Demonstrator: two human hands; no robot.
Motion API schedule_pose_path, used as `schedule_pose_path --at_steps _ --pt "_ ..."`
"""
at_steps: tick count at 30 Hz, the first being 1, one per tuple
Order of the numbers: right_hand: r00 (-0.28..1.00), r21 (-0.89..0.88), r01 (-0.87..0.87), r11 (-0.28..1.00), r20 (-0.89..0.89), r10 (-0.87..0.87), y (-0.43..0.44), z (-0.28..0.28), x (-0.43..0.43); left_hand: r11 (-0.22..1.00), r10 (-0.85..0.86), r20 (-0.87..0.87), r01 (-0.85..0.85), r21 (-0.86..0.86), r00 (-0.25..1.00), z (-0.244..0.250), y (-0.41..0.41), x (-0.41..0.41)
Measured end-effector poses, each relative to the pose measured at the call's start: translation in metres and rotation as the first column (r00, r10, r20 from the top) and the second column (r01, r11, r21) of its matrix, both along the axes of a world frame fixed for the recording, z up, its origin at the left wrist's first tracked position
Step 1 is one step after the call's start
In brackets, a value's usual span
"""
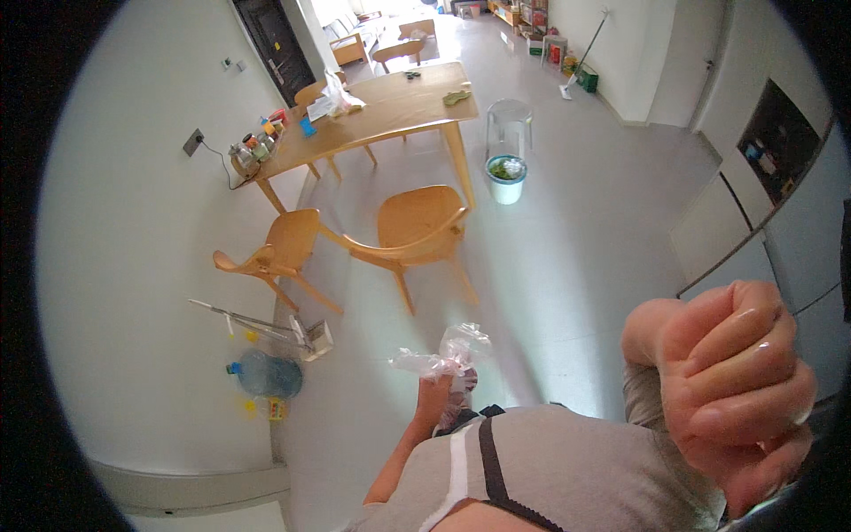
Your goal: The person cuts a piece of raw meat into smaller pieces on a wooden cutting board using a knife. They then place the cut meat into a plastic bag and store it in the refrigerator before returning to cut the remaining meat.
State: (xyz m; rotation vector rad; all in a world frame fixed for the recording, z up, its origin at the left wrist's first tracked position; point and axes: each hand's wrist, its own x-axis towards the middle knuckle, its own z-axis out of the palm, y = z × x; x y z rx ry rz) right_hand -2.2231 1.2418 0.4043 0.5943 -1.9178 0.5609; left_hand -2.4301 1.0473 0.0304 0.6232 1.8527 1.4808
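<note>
Low in front of my body, my left hand grips a clear, crumpled plastic bag. Part of the bag spreads out above the hand, and more of it hangs below, beside my leg. My right hand is raised close to the camera at the right. Its fingers are curled into a fist and look wet and shiny. I see nothing held in it, though the inside of the palm is hidden.
Ahead are a wooden table, a wooden chair and another chair. A waste bin stands before a clear stool. Along the left wall are a dustpan and a blue water bottle. Cabinets flank the right.
</note>
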Motion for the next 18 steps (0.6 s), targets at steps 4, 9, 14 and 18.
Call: schedule_pose_path --at_steps 4,9,14,18 --pt "0.951 -0.041 -0.185 0.982 0.245 0.189 0.000 0.029 -0.109 0.974 -0.226 -0.560 0.175 -0.144 0.797 -0.043 -0.026 -0.112" --pt "0.967 -0.077 -0.248 0.966 -0.075 0.242 0.020 -0.046 -0.266 0.956 -0.223 -0.268 0.156 -0.249 0.937 -0.030 -0.018 -0.225" --pt "0.984 -0.234 -0.022 0.972 0.168 0.063 0.050 -0.120 -0.423 0.968 -0.196 -0.763 -0.003 -0.252 0.616 -0.096 -0.059 -0.337" --pt "0.681 -0.363 0.139 0.921 0.710 0.178 0.058 -0.249 -0.542 0.985 0.165 -0.064 -0.168 -0.048 0.984 0.005 -0.010 -0.405"
